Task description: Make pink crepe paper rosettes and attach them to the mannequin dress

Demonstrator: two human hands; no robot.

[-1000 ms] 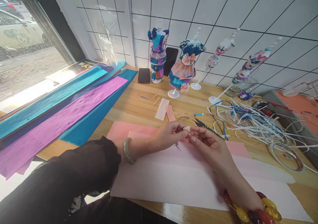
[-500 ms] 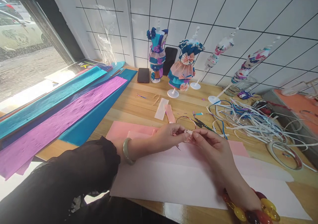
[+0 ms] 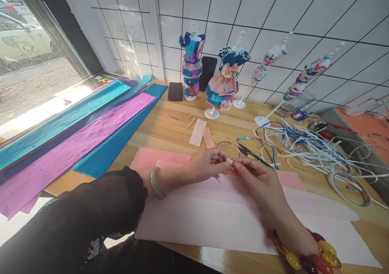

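Between my two hands is a small gathered piece of pale pink paper (image 3: 229, 161). My left hand (image 3: 209, 163) pinches its left side between thumb and fingers, and my right hand (image 3: 258, 176) pinches its right side. Most of the piece is hidden by the fingertips. A thin dark strip end pokes out below my left hand. Under both hands lie large pale pink paper sheets (image 3: 212, 221), on top of a deeper pink sheet (image 3: 148, 156). Just beyond the fingers are a white strip (image 3: 198, 132) and a pink strip (image 3: 208, 137).
Small mannequins in paper dresses (image 3: 193, 63) (image 3: 226, 83) stand along the tiled wall. A tangle of white and blue strips (image 3: 313, 152) spreads at the right, near black-handled tweezers (image 3: 247, 150). Teal and purple crepe paper (image 3: 91, 132) lies at the left. A dark phone (image 3: 175, 91) rests at the back.
The pink piece looks smaller and more tightly gathered between my fingertips. Both hands have shifted only slightly, still pinching it.
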